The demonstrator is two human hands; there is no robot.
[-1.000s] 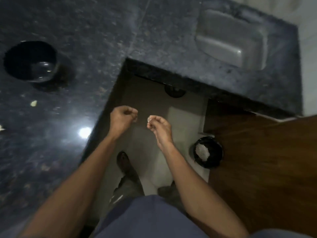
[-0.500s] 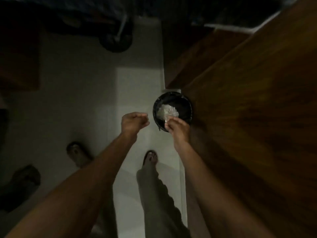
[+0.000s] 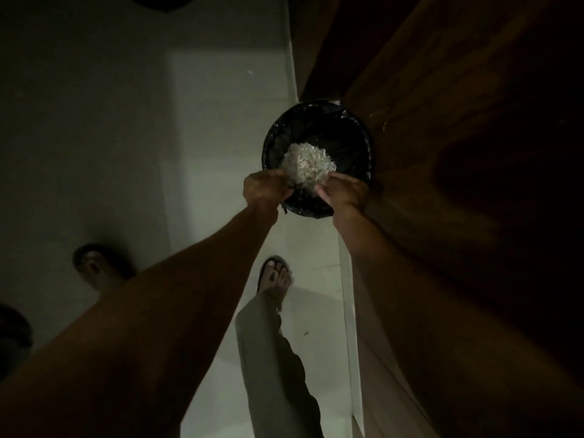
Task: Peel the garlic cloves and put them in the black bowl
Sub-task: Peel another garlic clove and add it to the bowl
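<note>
A dim tiled floor (image 3: pixel 94 137) lay below. Both hands, left (image 3: pixel 267 189) and right (image 3: pixel 343 192), hovered close together over a lined bin (image 3: pixel 347 134), likely shedding peel onto the pale heap (image 3: pixel 305 164). Whether either gripped a clove was unclear; the black bowl was out of sight.

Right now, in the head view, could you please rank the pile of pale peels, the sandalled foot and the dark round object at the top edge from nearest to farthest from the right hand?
From the right hand:
1. Pile of pale peels, just above the hand, inside the black-lined bin.
2. Sandalled foot, below and left, on the pale floor.
3. Dark round object, far up and left, at the top edge.
</note>
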